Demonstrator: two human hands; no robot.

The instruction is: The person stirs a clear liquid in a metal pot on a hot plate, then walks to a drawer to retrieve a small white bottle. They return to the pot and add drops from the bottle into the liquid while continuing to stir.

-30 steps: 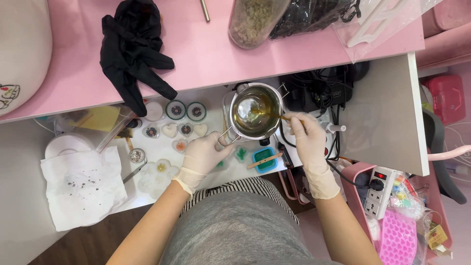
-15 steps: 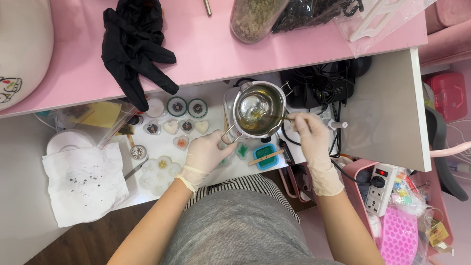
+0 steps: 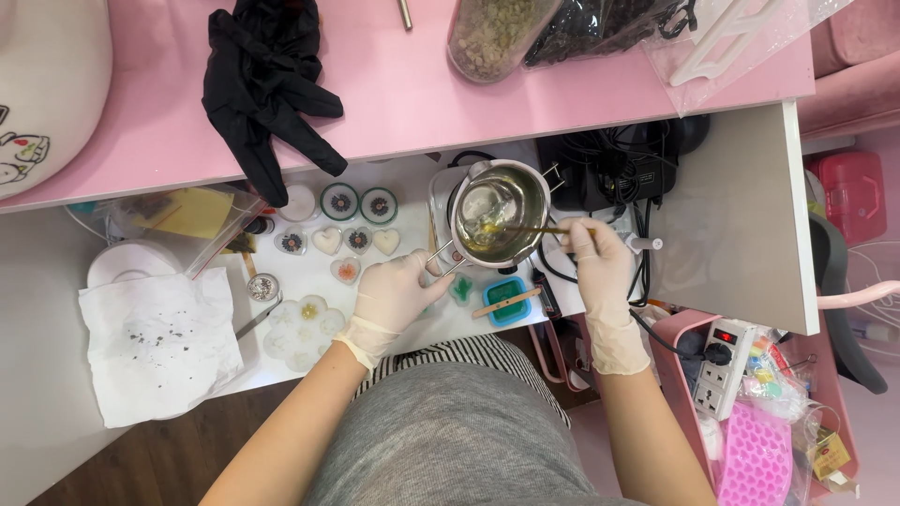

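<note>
A small steel melting pot (image 3: 499, 212) holding yellowish liquid stands on a burner at the middle of the white desk. My gloved left hand (image 3: 398, 290) grips the pot's handle at its lower left. My gloved right hand (image 3: 595, 251) holds a thin wooden stick (image 3: 534, 230) whose tip reaches into the liquid. Heart-shaped moulds (image 3: 354, 242), two round moulds (image 3: 359, 202) and a flower-shaped mould (image 3: 302, 323) lie left of the pot. A teal square mould (image 3: 507, 301) with a stick across it lies just below the pot.
A black glove (image 3: 262, 89) hangs over the pink shelf (image 3: 403, 94). A speckled white tissue (image 3: 159, 342) lies at the left. Black cables and a box (image 3: 614, 169) sit right of the pot. A power strip (image 3: 724, 367) and pink basket stand at the lower right.
The view has shifted slightly. My right hand has moved the stick a little inside the pot; my left hand keeps its hold on the handle.
</note>
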